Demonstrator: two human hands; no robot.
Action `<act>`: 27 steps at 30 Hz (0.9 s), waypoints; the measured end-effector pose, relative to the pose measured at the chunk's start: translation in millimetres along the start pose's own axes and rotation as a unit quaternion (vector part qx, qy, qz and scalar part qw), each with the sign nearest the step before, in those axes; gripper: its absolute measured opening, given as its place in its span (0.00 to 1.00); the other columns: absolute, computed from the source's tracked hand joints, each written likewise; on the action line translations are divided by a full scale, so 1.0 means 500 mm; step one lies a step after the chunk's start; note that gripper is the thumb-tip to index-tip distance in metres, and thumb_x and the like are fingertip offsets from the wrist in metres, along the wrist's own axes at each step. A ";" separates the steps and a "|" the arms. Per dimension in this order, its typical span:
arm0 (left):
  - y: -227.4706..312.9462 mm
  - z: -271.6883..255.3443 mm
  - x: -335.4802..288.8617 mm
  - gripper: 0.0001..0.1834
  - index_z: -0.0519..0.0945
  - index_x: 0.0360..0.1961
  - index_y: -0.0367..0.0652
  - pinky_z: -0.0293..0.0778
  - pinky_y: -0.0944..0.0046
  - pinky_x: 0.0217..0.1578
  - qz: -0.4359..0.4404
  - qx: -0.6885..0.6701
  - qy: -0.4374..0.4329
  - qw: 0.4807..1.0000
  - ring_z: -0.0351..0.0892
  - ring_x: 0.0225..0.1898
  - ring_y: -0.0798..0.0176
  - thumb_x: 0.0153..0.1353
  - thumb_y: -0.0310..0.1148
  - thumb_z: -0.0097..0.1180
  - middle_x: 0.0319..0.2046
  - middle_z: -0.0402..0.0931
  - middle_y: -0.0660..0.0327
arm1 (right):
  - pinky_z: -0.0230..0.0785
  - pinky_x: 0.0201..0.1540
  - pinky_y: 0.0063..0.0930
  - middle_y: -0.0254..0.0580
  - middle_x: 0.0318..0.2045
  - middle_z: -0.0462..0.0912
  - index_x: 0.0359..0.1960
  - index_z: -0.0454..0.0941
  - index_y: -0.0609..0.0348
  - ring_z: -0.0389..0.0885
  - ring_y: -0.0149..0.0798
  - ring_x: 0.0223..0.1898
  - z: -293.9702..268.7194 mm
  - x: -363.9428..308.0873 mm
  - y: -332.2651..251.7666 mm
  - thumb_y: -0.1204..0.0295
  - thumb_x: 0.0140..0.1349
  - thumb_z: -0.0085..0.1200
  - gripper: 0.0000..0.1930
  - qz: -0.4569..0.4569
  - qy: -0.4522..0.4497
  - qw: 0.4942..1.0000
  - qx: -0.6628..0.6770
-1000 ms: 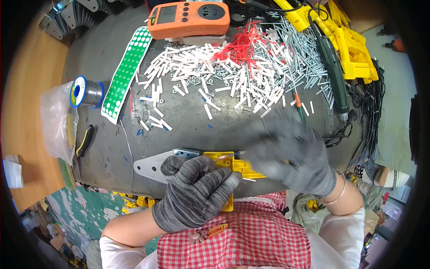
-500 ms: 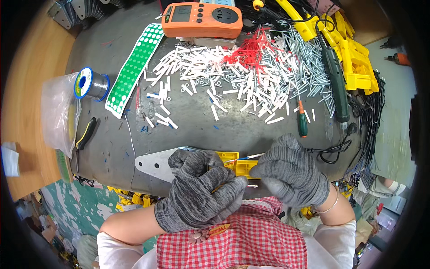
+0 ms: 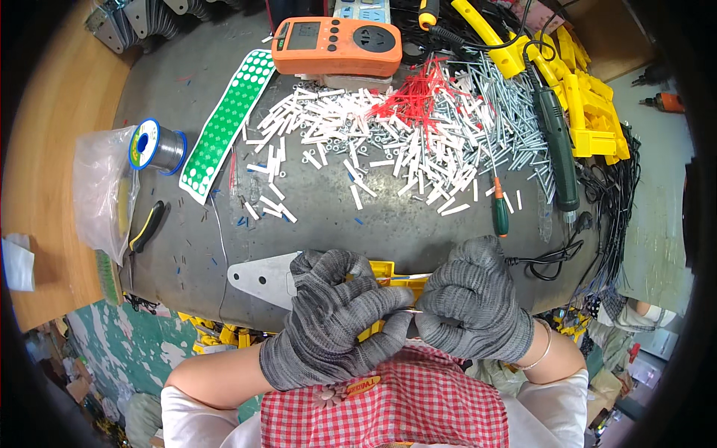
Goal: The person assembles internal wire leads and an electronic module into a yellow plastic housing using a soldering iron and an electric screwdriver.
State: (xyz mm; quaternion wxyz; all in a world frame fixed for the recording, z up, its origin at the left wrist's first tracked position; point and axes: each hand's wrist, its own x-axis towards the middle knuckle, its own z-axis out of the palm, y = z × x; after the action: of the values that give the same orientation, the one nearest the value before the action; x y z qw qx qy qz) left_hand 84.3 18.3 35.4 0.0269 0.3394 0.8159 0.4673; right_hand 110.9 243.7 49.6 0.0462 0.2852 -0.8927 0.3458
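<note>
My left hand (image 3: 336, 317), in a grey knitted glove, is closed in a pinch over a yellow plastic part (image 3: 382, 269). My right hand (image 3: 476, 302), gloved alike, is closed too, its fingertips close to the left ones. A thin wire end (image 3: 412, 311) bridges the two pinches. Above it, a blue-and-white wire (image 3: 407, 278) runs across the yellow part into the right fingers. From under the left hand a grey metal plate (image 3: 261, 280) with holes sticks out to the left. The gloves hide much of the yellow part.
Beyond the hands lies a heap of white sleeves (image 3: 321, 119), red pieces (image 3: 414, 93) and screws (image 3: 508, 112). An orange meter (image 3: 336, 46), solder spool (image 3: 158, 145), green strip (image 3: 228, 127), pliers (image 3: 147, 226), screwdriver (image 3: 500, 209), dark green tool (image 3: 556, 142) and yellow parts (image 3: 597, 112) surround it.
My right hand has moved slightly down and left, bringing its fingertips to the wire end at my left fingertips. My left index finger and thumb have shifted slightly.
</note>
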 end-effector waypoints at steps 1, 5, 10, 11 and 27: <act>0.003 -0.002 0.002 0.20 0.84 0.38 0.49 0.63 0.47 0.41 0.001 0.000 -0.001 1.000 0.74 0.34 0.52 0.40 0.36 0.72 0.26 0.75 0.61 | 0.66 0.40 0.44 0.34 0.31 0.78 0.24 0.78 0.49 0.75 0.44 0.36 0.000 -0.001 0.001 0.68 0.37 0.64 0.10 -0.001 -0.002 1.000 -0.007; 0.004 -0.004 0.000 0.17 0.85 0.36 0.50 0.65 0.53 0.46 0.005 0.019 0.011 1.000 0.74 0.38 0.53 0.40 0.32 0.71 0.27 0.74 0.64 | 0.66 0.40 0.43 0.34 0.30 0.78 0.25 0.79 0.49 0.75 0.44 0.36 0.002 0.001 0.000 0.68 0.37 0.64 0.10 0.000 0.002 1.000 0.002; -0.001 -0.004 0.002 0.16 0.85 0.35 0.50 0.65 0.52 0.46 0.009 -0.007 0.006 1.000 0.75 0.36 0.54 0.40 0.31 0.71 0.27 0.75 0.64 | 0.65 0.39 0.43 0.37 0.29 0.76 0.26 0.79 0.51 0.74 0.45 0.34 0.000 0.004 0.001 0.69 0.38 0.63 0.11 -0.001 -0.004 1.000 0.011; 0.002 -0.008 0.005 0.16 0.85 0.35 0.51 0.67 0.52 0.46 0.007 0.009 -0.012 1.000 0.75 0.36 0.54 0.40 0.31 0.71 0.28 0.76 0.64 | 0.65 0.39 0.43 0.37 0.29 0.76 0.26 0.79 0.51 0.74 0.45 0.34 -0.002 0.004 -0.001 0.69 0.38 0.63 0.11 -0.001 -0.004 1.000 0.011; -0.004 -0.002 -0.001 0.17 0.83 0.38 0.55 0.59 0.42 0.44 0.048 0.057 -0.021 0.997 0.78 0.44 0.55 0.45 0.43 0.66 0.34 0.81 0.68 | 0.56 0.37 0.46 0.23 0.22 0.73 0.25 0.77 0.43 0.68 0.34 0.26 -0.027 0.010 0.006 0.59 0.47 0.60 0.08 -0.150 -0.031 0.975 -0.164</act>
State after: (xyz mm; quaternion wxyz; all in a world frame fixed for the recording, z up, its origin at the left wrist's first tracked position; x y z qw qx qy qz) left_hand 83.1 16.7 34.1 0.0023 0.3886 0.8233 0.4138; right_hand 103.5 251.7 59.5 0.1156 0.4148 -0.8855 0.1749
